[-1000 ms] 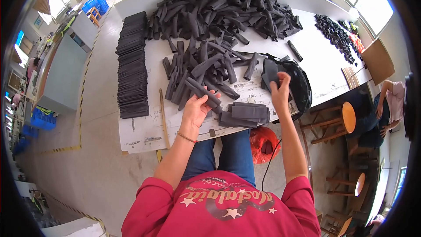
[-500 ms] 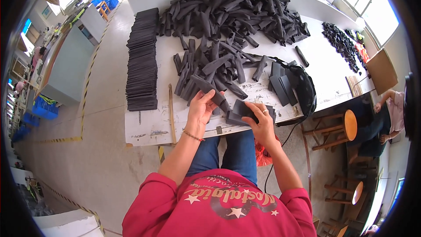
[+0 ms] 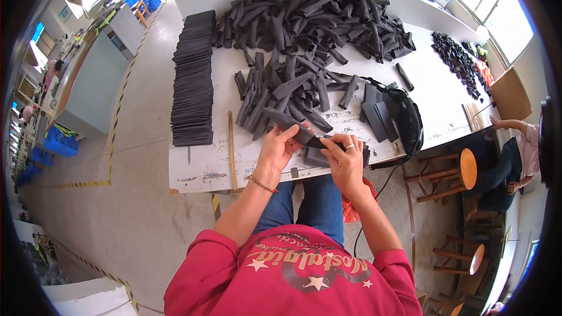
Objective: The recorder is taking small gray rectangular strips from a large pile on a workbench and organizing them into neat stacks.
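Observation:
My left hand (image 3: 277, 151) is closed around a dark fabric tube (image 3: 294, 126), which slants from upper left to lower right over the table's front edge. At the tube's lower right end, the fingers of my right hand (image 3: 346, 162) pinch together on it. Whether a flat piece is also between those fingers, I cannot tell. Dark flat rectangular pieces (image 3: 315, 158) lie on the table under my right hand, partly hidden by it. Just beyond my hands is a small heap of similar fabric tubes (image 3: 287, 89).
A tall row of stacked dark flat pieces (image 3: 192, 82) lines the table's left side. A large heap of tubes (image 3: 316, 14) covers the back. To the right are loose dark strips (image 3: 378, 118), a black bag-like item (image 3: 406, 118) and a wooden stool (image 3: 466, 169). A wooden stick (image 3: 231, 149) lies front left.
My right hand has moved up and left from the flat pieces to the tube's end, its fingers now pinched there. My left hand and the tube have shifted slightly right.

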A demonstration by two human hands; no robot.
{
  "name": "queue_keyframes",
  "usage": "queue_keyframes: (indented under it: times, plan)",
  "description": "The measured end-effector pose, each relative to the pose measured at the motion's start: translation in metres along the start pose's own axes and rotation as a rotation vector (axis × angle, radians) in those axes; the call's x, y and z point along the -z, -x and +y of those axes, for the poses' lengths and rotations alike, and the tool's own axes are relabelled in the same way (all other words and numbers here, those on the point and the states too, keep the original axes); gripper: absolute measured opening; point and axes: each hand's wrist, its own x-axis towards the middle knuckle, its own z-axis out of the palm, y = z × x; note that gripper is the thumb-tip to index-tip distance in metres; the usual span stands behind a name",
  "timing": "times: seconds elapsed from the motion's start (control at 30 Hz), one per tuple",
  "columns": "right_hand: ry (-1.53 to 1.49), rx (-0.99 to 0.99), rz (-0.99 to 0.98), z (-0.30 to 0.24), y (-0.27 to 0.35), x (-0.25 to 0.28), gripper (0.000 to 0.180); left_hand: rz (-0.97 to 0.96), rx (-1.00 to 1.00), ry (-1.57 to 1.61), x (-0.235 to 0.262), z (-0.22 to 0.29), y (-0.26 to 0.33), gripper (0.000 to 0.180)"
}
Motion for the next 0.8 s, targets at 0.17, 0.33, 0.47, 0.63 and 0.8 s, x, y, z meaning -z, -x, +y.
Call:
queue_keyframes:
  times: [0.17, 0.33, 0.47, 0.63, 0.8]
  plan:
    - [0.115, 0.056, 0.007, -0.002, 0.0, -0.003, 0.038, -0.003, -0.042, -0.022, -0.004, -0.008, 0.005, 0.021]
    - [0.135, 0.036, -0.019, -0.015, 0.0, -0.008, 0.05, 0.038, -0.153, -0.132, -0.028, -0.014, 0.018, 0.027]
    - [-0.048, -0.055, 0.033, -0.028, 0.002, -0.021, 0.054, -0.089, -0.158, -0.026, -0.026, -0.022, 0.014, 0.026]
    - [-0.174, -0.06, 0.084, -0.032, 0.006, -0.04, 0.054, -0.153, -0.181, 0.018, -0.021, -0.037, 0.012, 0.026]
    - [-0.104, -0.11, -0.066, -0.029, 0.017, -0.03, 0.045, -0.065, -0.207, -0.039, -0.011, -0.024, 0.011, 0.021]
